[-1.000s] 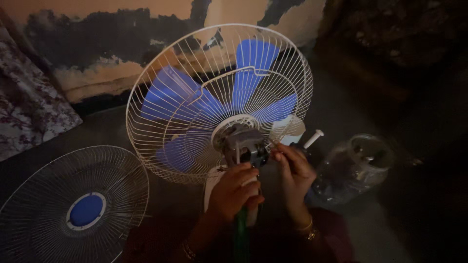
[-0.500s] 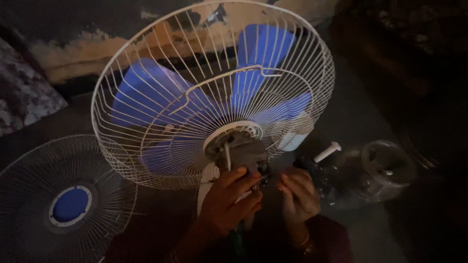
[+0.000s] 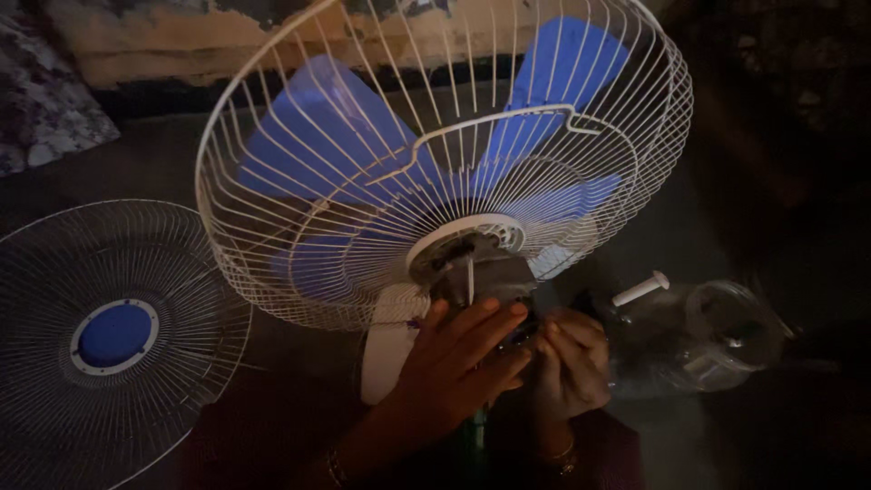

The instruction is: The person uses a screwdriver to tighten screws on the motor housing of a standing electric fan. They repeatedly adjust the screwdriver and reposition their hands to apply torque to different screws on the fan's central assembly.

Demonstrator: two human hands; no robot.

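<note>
A: Left hand [image 3: 454, 367]?

B: Spread over the dark motor housing [image 3: 485, 277] at the back of the fan, palm against it, fingers [image 3: 490, 318] curled round the lower edge. Grasping the housing, thumb side toward the white cover piece [image 3: 390, 349] below.

A: Right hand [image 3: 572, 363]?

B: Just beside the left, touching the same housing from the other side. Fingers [image 3: 567, 331] bent and bunched at a small dark part there; too dim to tell whether pinched on something or only pressed against it. Bangle at the wrist [image 3: 558, 454].

A: And the fan itself?

B: Tilted, back toward the camera. White wire rear guard [image 3: 299, 172] fills the upper middle, blue blades [image 3: 327, 136] visible through the wires. White ring [image 3: 463, 231] at the guard's centre, right above the housing. Thin pale pin standing up out of the housing, between ring and left fingers.

A: Anything green near the hands?

B: A green shaft [image 3: 472, 431] low between the two wrists, mostly hidden; cannot tell what it belongs to.

A: Elsewhere?

B: Front guard [image 3: 118, 336] lying flat on the floor at the left, dark wire with a blue round badge in the middle, well apart from the hands. A white bolt-like piece [image 3: 640, 289] to the right of the housing, near a clear rounded plastic part [image 3: 726, 336]. Patterned cloth [image 3: 45, 118] in the far left corner, peeling wall [image 3: 181, 45] behind.
</note>
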